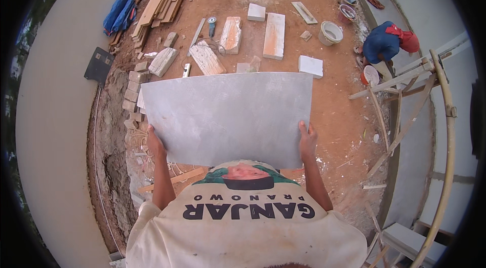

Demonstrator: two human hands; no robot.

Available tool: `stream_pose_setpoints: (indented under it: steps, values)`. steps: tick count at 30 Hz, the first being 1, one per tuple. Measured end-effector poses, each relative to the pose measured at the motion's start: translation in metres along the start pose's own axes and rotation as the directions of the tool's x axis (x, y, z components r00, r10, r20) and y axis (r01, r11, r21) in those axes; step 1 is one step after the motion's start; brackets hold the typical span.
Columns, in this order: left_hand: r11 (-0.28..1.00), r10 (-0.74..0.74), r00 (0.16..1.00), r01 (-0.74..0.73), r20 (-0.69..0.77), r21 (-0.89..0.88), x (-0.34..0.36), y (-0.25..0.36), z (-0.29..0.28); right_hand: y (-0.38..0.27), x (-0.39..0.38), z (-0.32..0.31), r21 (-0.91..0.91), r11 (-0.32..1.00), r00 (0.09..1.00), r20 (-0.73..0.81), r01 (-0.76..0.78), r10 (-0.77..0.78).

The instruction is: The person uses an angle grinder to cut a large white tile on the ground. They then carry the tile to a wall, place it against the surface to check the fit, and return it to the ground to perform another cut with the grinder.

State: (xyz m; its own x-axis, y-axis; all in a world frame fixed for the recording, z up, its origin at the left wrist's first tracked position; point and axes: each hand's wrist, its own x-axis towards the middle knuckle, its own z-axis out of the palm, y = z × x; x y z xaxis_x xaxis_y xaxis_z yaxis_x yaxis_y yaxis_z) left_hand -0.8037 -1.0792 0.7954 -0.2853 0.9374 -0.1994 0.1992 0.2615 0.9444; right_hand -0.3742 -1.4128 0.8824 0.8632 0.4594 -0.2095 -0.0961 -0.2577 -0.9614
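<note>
A large grey tile, flat and rectangular, is held up in front of my chest. My left hand grips its left edge, with the thumb showing and the other fingers mostly hidden. On the opposite edge, my right hand is closed with the thumb on the near face. Beyond the tile's far edge lie a white block, a stained block and a small level. An angle grinder rests on the dirt farther off.
Long planks are stacked at the far left, near a blue tarp. Several buckets stand to the right, one holding whitish mix. A co-worker bends over there. Wooden scaffolding rises along the right wall; bricks lie left.
</note>
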Motion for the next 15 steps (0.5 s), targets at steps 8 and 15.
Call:
stream_pose_setpoints:
  steps: [8, 15]
  values:
    - [0.987, 0.042, 0.995, -0.055, 0.089, 0.150, 0.133, 0.103, 0.134, -0.040, 0.123, 0.082, 0.020, 0.998, 0.993, -0.097, -0.066, 0.068]
    - [0.970, 0.133, 0.971, -0.169, 0.198, 0.176, 0.276, 0.150, 0.268, -0.062, 0.184, 0.178, 0.150, 0.964, 0.944, -0.215, -0.221, 0.250]
